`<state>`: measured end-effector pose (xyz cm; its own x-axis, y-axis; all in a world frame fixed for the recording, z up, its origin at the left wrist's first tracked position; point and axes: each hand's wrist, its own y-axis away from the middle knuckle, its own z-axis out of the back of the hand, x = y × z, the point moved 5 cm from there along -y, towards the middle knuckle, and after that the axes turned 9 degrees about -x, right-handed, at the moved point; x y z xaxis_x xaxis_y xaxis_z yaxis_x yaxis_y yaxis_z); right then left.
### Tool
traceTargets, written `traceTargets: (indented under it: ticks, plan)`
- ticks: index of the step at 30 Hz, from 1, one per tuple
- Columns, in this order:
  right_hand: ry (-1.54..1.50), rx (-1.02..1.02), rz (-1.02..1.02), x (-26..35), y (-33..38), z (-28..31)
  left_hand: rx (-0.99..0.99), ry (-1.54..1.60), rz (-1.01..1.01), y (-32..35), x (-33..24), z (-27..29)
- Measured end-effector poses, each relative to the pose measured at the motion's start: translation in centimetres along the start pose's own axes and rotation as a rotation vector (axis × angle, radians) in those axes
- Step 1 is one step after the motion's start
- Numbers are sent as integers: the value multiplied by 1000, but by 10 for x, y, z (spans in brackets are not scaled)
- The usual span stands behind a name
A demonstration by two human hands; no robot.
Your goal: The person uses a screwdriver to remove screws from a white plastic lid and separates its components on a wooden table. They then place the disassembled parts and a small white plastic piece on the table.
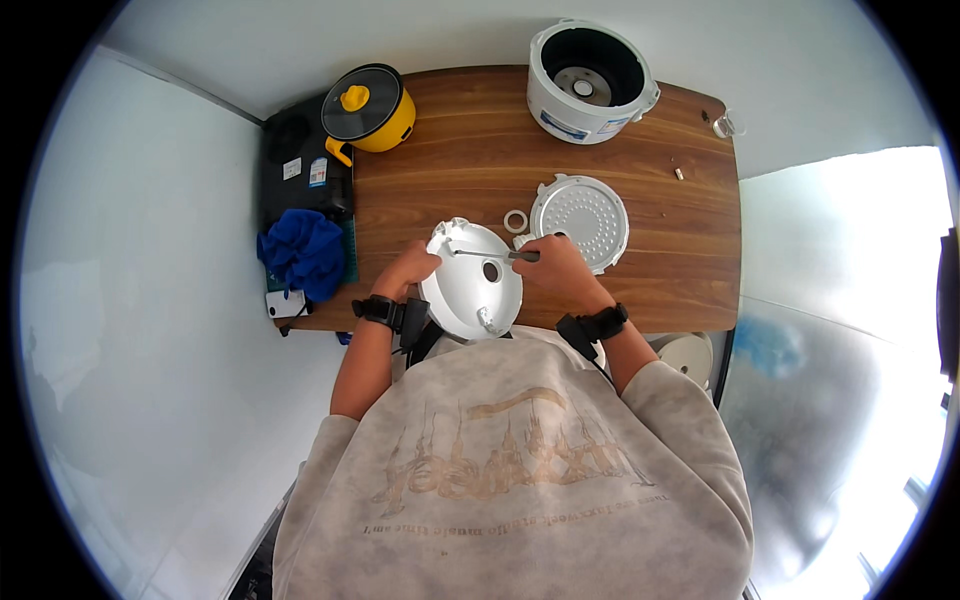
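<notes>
A white oval rice cooker lid shell (462,290) with a dark round hole rests at the table's front edge, close to my body. My left hand (411,266) is closed on its left rim. In my right hand (556,262) is a screwdriver (488,254), its handle gripped in the fingers and its thin shaft pointing left. The tip meets the lid's upper left part, near the hinge end. Just beyond my right hand lies a round, perforated inner lid plate (580,215), with a small white ring (515,221) at its left.
A white rice cooker body (588,90) stands at the back right, a yellow electric pot (368,110) at the back left. On the left are a black case (300,150), a blue cloth (303,252) and a phone (288,304). A small glass (726,124) stands by the right edge.
</notes>
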<state>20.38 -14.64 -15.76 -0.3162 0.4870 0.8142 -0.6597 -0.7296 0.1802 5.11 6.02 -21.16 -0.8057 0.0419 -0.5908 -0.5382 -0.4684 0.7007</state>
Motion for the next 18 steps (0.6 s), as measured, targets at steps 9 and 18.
traceTargets:
  ticks: [9,18]
  plan:
    - [4,41,21,8,-1,1,-6,20,-14,-2,5,0]
    - [145,2,141,26,-15,6,14,-4,-54,3,-3,0]
